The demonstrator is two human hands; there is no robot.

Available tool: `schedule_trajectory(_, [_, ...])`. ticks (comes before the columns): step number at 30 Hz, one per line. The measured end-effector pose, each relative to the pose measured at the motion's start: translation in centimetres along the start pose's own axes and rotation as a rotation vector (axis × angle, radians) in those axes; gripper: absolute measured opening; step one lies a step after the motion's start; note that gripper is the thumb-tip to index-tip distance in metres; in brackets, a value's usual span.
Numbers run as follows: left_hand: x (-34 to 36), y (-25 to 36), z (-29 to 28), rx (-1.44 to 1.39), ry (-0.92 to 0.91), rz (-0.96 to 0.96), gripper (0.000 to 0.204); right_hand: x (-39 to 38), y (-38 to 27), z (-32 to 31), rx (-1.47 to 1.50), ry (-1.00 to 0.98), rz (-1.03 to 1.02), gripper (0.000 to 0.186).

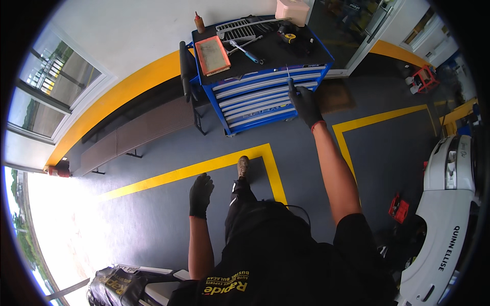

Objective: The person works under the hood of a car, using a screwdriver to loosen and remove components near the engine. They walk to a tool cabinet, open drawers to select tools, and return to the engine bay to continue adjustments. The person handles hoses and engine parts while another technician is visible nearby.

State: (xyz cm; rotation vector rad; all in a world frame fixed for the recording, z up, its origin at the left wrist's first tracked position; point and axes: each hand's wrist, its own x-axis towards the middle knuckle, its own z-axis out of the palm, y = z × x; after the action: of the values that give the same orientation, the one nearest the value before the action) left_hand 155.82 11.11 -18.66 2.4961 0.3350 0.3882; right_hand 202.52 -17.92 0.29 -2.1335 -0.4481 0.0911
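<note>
My right hand [307, 105], in a black glove, reaches forward with its fingers wrapped round the dark handle of a screwdriver [290, 81]. The thin shaft points up and away, in front of the blue tool cabinet [263, 94] and its silver-edged drawers. On the black cabinet top [311, 60] lie an orange-framed air filter [212, 55], a ratchet [246, 52] with a blue handle, and a black power tool [292, 39]. My left hand [201, 195], also gloved in black, hangs low over the floor. It looks loosely open, with nothing visible in it.
A brown bench [138, 130] runs along the wall left of the cabinet. White vehicle bodywork [439, 239] stands close on my right, near a red case [398, 208] on the floor. Covered vehicle parts [120, 285] are at lower left. Yellow lines [275, 176] mark the grey floor.
</note>
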Motion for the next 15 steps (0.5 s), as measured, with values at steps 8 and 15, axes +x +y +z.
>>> schedule_trajectory(8, [25.7,1.1,5.8,0.382,-0.125,0.431,0.025,21.7,4.6,5.1,0.05,-0.015,-0.053,0.03])
schedule_trajectory(15, [36.9,2.1,8.8,-1.572,-0.026,-0.465,0.05,10.4,7.1,4.2,-0.177,0.205,-0.139,0.024])
